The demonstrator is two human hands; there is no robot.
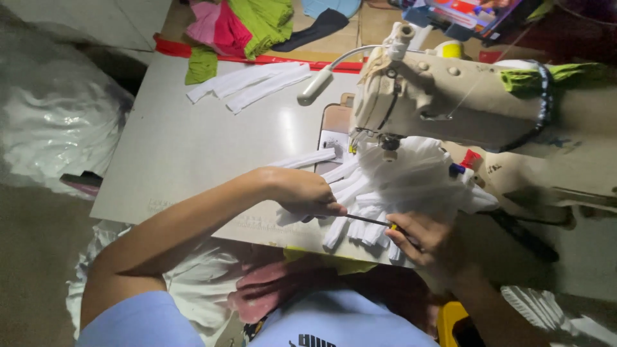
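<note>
My left hand (302, 191) rests palm down on a bunch of narrow white fabric strips (360, 199) lying on the sewing table near its front edge. My right hand (427, 241) grips a thin dark tool with a yellow handle (369, 220); the tool's tip points left and reaches the fingers of my left hand. A heap of white cloth (411, 170) sits just under the needle area of the beige sewing machine (443, 96), right behind both hands.
The pale table top (186, 148) stretches left. More white strips (247, 83) lie at its far edge, beside green and pink cloth (241, 26). A white lamp arm (321, 80) leans over the table. A large white plastic bag (51, 122) stands on the left.
</note>
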